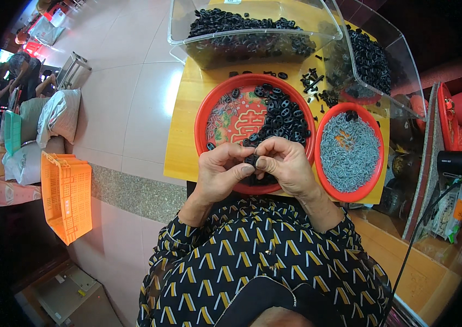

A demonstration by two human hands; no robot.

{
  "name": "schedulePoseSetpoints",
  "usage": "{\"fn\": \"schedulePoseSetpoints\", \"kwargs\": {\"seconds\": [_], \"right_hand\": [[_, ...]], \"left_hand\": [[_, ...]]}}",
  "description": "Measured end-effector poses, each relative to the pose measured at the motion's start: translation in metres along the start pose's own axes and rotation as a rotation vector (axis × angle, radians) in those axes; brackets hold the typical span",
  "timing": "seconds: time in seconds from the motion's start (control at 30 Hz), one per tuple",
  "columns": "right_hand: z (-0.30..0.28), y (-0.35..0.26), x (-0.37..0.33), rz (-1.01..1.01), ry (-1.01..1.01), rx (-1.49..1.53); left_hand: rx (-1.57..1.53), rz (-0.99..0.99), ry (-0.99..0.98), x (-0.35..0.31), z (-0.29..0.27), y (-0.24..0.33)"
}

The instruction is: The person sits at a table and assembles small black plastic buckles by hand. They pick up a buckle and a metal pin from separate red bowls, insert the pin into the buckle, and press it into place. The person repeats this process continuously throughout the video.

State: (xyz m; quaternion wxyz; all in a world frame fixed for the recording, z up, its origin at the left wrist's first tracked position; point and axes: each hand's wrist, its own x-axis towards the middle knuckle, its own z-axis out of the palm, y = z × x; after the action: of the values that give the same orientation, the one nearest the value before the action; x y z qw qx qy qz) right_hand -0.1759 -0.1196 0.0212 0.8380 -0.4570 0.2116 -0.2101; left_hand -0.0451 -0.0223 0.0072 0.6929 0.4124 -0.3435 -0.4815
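Note:
Both my hands meet over the near edge of a round red tray. My left hand pinches a small black plastic piece between thumb and forefinger. Against it, my right hand is closed in a pinch too; what its fingertips hold is too small and covered to make out. Black oval pieces with two holes fill the right side of the tray. Some loose silvery screws lie on its left side. Just right of my right hand, a smaller red basin is full of silvery screws.
Two clear plastic bins of black pieces stand along the far side of the yellow table. Small black parts lie scattered between bins and tray. An orange crate and white sacks are on the left; a person is farther off.

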Motion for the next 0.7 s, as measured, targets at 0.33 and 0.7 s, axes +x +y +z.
{"fn": "schedulePoseSetpoints", "kwargs": {"seconds": [0.33,0.7], "right_hand": [[-0.004,0.007,0.008,-0.025,0.001,-0.057],[-0.003,-0.002,0.007,0.086,0.017,0.129]], "left_hand": [[0.246,0.084,-0.008,0.005,0.002,-0.002],[0.016,0.041,0.017,0.003,-0.008,-0.008]]}}
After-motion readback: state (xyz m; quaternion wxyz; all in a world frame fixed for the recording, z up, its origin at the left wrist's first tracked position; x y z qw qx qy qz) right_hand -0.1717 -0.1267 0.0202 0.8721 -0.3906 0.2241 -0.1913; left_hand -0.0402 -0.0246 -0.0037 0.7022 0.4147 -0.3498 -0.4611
